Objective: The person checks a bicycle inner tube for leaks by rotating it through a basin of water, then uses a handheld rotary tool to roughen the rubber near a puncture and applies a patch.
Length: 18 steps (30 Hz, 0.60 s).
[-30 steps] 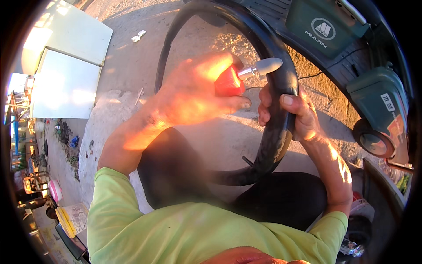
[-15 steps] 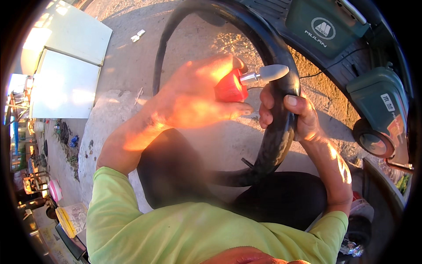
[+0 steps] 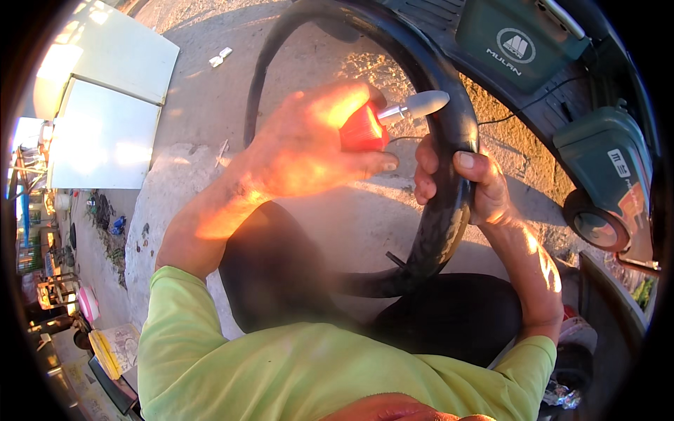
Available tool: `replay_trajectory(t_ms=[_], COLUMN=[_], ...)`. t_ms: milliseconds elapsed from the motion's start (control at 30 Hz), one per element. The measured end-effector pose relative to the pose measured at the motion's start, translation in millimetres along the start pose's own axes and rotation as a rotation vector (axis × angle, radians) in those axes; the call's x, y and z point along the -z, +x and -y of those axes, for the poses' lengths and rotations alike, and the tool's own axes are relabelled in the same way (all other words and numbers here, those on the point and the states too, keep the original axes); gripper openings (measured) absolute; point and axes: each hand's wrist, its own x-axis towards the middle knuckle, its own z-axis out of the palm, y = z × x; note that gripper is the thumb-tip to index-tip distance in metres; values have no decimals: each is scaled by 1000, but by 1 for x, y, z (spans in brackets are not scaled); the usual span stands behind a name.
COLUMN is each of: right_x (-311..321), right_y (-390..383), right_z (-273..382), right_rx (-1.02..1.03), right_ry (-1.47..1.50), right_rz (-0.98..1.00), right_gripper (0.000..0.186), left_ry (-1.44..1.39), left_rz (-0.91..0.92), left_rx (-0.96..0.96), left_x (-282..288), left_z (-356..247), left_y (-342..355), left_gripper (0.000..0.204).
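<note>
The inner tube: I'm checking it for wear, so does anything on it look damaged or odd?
Yes. On the black inner tube, just below where the right hand grips it, a pale scuffed patch shows, duller than the rubber around it. The left hand holds a red-handled tool with its grey tip near the tube.

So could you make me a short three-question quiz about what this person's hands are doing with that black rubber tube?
1. True or false: the right hand grips the black inner tube.
2. What does the left hand hold?
A. a red-handled tool with a grey tip
B. a yellow wrench
C. a paint brush
3. Fill in: the tool's grey tip points toward the ____.

Key
1. True: its fingers wrap around the tube.
2. A.
3. Inner tube; whether the tip touches it cannot be told from this view.
</note>
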Motion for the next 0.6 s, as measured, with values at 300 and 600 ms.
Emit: replay_trajectory(t_ms=[300,600], right_x=[1,-10], right_y=[0,0], right_z=[0,2], right_rx=[-34,21], right_ry=[-28,-120], right_rz=[2,-30], right_gripper=[66,66], left_ry=[-34,-44], left_rz=[70,49], left_rx=[1,91], left_x=[0,6], left_z=[-5,-10], left_y=[-3,-3], left_gripper=[59,55])
